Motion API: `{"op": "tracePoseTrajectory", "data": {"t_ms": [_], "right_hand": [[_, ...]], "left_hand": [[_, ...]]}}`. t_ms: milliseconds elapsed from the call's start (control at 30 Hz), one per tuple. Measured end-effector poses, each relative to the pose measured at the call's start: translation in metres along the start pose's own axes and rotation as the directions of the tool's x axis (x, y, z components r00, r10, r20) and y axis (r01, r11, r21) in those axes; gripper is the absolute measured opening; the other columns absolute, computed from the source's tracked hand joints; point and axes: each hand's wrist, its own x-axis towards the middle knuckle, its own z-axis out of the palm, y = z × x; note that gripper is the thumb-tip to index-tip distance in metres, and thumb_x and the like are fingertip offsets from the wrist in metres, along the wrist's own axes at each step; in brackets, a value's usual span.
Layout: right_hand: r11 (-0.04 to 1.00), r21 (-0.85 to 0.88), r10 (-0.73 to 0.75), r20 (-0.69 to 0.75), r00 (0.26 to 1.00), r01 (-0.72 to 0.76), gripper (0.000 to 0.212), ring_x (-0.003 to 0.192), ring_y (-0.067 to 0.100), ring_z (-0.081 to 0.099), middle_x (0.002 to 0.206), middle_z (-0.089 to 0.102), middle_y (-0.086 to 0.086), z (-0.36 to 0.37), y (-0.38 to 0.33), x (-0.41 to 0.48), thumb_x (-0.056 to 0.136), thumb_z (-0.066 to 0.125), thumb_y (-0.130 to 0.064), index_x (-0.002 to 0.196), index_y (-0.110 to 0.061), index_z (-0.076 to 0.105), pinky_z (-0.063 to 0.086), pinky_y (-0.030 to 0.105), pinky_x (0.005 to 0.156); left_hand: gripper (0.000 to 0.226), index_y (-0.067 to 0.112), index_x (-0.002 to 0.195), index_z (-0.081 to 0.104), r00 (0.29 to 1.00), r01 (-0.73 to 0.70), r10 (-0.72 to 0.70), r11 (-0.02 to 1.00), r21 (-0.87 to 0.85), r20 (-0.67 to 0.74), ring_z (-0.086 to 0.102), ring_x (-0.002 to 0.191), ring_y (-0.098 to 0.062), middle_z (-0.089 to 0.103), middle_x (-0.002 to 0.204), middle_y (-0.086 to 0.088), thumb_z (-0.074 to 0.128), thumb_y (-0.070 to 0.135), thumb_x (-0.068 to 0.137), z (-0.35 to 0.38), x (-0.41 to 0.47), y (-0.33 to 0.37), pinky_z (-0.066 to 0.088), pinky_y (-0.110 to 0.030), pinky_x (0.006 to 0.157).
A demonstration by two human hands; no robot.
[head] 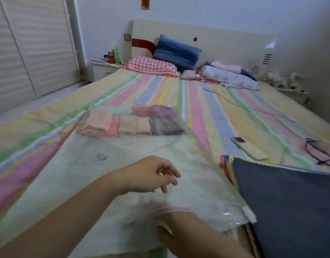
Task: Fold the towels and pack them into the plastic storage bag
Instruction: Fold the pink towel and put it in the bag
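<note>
While bag (123, 155) holds towels (134, 124), left hand (147, 174) hovers

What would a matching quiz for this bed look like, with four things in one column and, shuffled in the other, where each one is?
Things
1. folded towels
2. phone
3. blue pillow
4. dark blue towel

Places
A. leaning against the headboard
B. on top of the stack of towels at the near right
C. inside the plastic storage bag
D. lying flat on the striped sheet, right side

Pairs: 1-C, 2-D, 3-A, 4-B
</note>
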Motion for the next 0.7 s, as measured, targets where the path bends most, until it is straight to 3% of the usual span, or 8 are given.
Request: {"op": "tracePoseTrajectory", "data": {"t_ms": [67, 133, 200, 267, 333, 467, 567, 700], "right_hand": [[0.977, 0.133, 0.135, 0.219, 0.966, -0.167, 0.032, 0.111, -0.005, 0.054, 0.119, 0.064, -0.023, -0.034, 0.002, -0.032, 0.091, 0.053, -0.025, 0.118, -0.039, 0.062, 0.039, 0.011, 0.099], [0.938, 0.248, 0.165, 0.291, 0.942, -0.241, 0.025, 0.100, -0.002, 0.062, 0.108, 0.068, -0.023, -0.066, 0.011, -0.069, 0.091, 0.057, -0.030, 0.112, -0.040, 0.066, 0.050, 0.020, 0.090], [0.920, 0.221, 0.299, 0.141, 0.944, -0.324, 0.017, 0.080, -0.001, 0.064, 0.089, 0.069, -0.025, -0.093, 0.021, -0.100, 0.088, 0.057, -0.035, 0.101, -0.041, 0.066, 0.053, 0.024, 0.073], [0.924, 0.055, 0.380, -0.040, 0.924, -0.378, 0.013, 0.074, 0.003, 0.059, 0.081, 0.065, -0.019, -0.111, 0.041, -0.132, 0.084, 0.060, -0.044, 0.094, -0.037, 0.063, 0.050, 0.027, 0.064], [0.874, -0.127, 0.467, -0.042, 0.883, -0.469, 0.022, 0.078, 0.006, 0.052, 0.081, 0.057, -0.014, -0.126, 0.055, -0.161, 0.082, 0.062, -0.052, 0.087, -0.030, 0.061, 0.047, 0.028, 0.064], [0.862, -0.266, 0.472, 0.114, 0.874, -0.431, 0.052, 0.093, 0.004, 0.040, 0.094, 0.045, -0.018, -0.133, 0.067, -0.201, 0.065, 0.049, -0.077, 0.095, -0.035, 0.052, 0.041, 0.022, 0.070], [0.877, -0.365, 0.390, 0.162, 0.907, -0.312, 0.060, 0.097, 0.009, 0.039, 0.105, 0.042, -0.016, -0.124, 0.065, -0.215, 0.058, 0.057, -0.073, 0.106, -0.037, 0.045, 0.038, 0.023, 0.073], [0.875, -0.398, 0.341, 0.106, 0.934, -0.274, 0.055, 0.100, 0.015, 0.045, 0.110, 0.045, -0.013, -0.113, 0.062, -0.221, 0.065, 0.066, -0.062, 0.109, -0.035, 0.047, 0.043, 0.027, 0.078]], "left_hand": [[0.018, 0.023, 0.110, 0.066, 0.999, -0.036, 0.037, 0.998, 0.057, -0.009, 0.068, 0.078, -0.005, 0.072, 0.101, 0.010, 0.054, 0.022, 0.096, 0.030, 0.004, 0.021, 0.048, -0.016, 0.062], [0.018, 0.022, 0.109, 0.066, 0.996, -0.085, 0.086, 0.993, 0.081, -0.008, 0.069, 0.076, -0.007, 0.071, 0.099, 0.010, 0.055, 0.021, 0.095, 0.063, 0.009, 0.038, 0.053, -0.021, 0.070], [0.017, 0.021, 0.106, 0.068, 0.990, -0.139, 0.139, 0.985, 0.107, 0.010, 0.068, 0.072, -0.007, 0.071, 0.095, 0.011, 0.058, 0.019, 0.093, 0.099, 0.011, 0.051, 0.052, -0.018, 0.072], [0.019, 0.020, 0.102, 0.071, 0.977, -0.210, 0.211, 0.968, 0.137, 0.007, 0.065, 0.073, -0.006, 0.069, 0.088, 0.012, 0.059, 0.014, 0.089, 0.136, 0.011, 0.060, 0.047, -0.013, 0.068], [0.022, 0.021, 0.100, 0.073, 0.959, -0.278, 0.284, 0.942, 0.186, -0.008, 0.065, 0.081, -0.006, 0.071, 0.089, 0.009, 0.060, 0.013, 0.085, 0.168, 0.011, 0.065, 0.047, -0.016, 0.070], [0.032, 0.027, 0.106, 0.069, 0.951, -0.293, 0.307, 0.872, 0.392, 0.028, 0.061, 0.097, -0.013, 0.068, 0.105, 0.007, 0.058, 0.013, 0.079, 0.203, 0.012, 0.067, 0.050, -0.032, 0.083], [0.042, 0.026, 0.107, 0.066, 0.953, -0.290, 0.300, 0.848, 0.443, 0.051, 0.057, 0.101, -0.019, 0.061, 0.109, 0.004, 0.045, 0.009, 0.074, 0.209, 0.009, 0.068, 0.048, -0.042, 0.085], [0.055, 0.026, 0.109, 0.063, 0.958, -0.275, 0.281, 0.850, 0.449, 0.054, 0.057, 0.101, -0.019, 0.058, 0.110, 0.004, 0.032, 0.018, 0.065, 0.211, 0.002, 0.068, 0.047, -0.040, 0.085]]}}
